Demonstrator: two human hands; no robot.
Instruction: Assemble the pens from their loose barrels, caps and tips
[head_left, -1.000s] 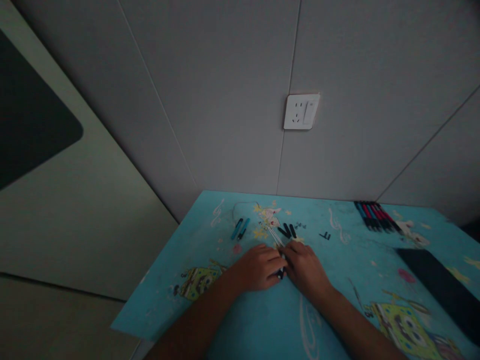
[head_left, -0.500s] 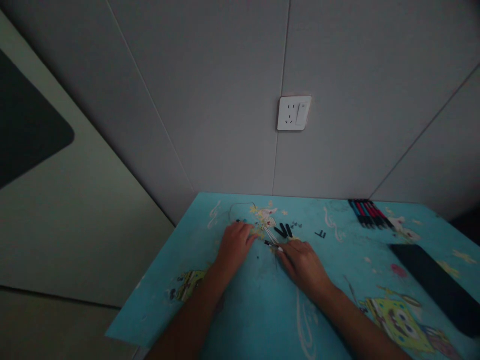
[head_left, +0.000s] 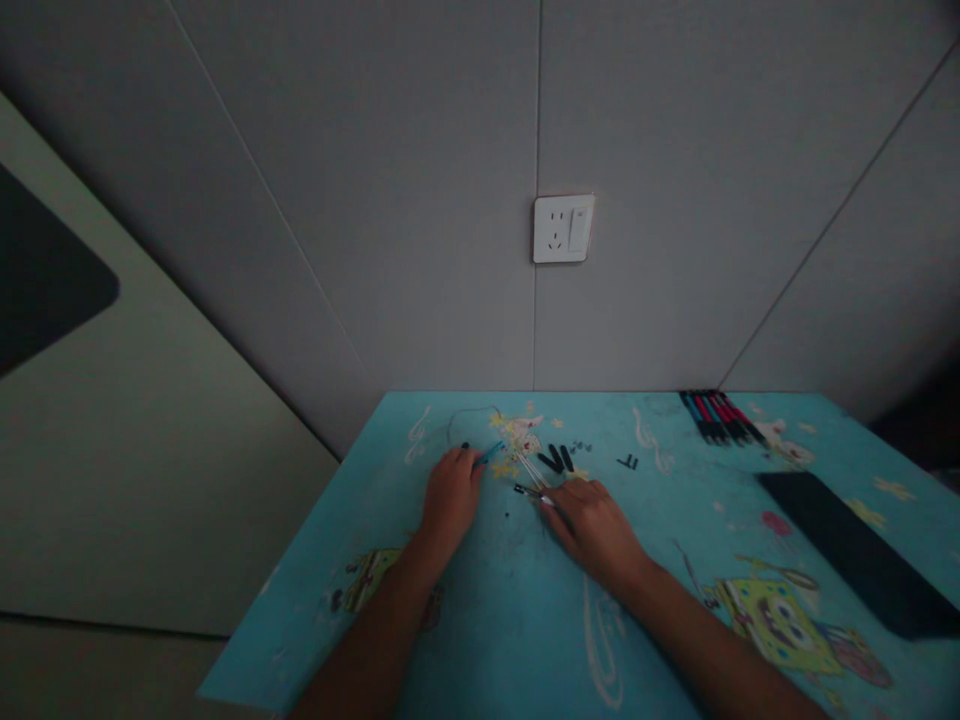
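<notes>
My left hand point(head_left: 451, 492) is closed around a slim blue pen barrel point(head_left: 489, 452), whose far end sticks out to the right over the table. My right hand point(head_left: 595, 520) rests low over the table, its fingers pinched on a thin pen part point(head_left: 531, 493) with a black tip and a pale body. Between and beyond the hands lie several thin white refills point(head_left: 532, 470). Just past the right hand are black rubber grips point(head_left: 556, 459). Small black clips point(head_left: 628, 462) lie farther right, and some tiny dark pieces point(head_left: 581, 446) are too small to name.
The blue cartoon-print table point(head_left: 510, 620) meets a grey wall with a white socket point(head_left: 563, 229). A row of black, red and blue pens point(head_left: 721, 417) lies at the back right. Nearer on the right is a long black mat point(head_left: 855, 552).
The blue pen barrel now shows in my left hand, which has drawn away to the left from the right hand. My right hand keeps its pen part. The view has shifted slightly.
</notes>
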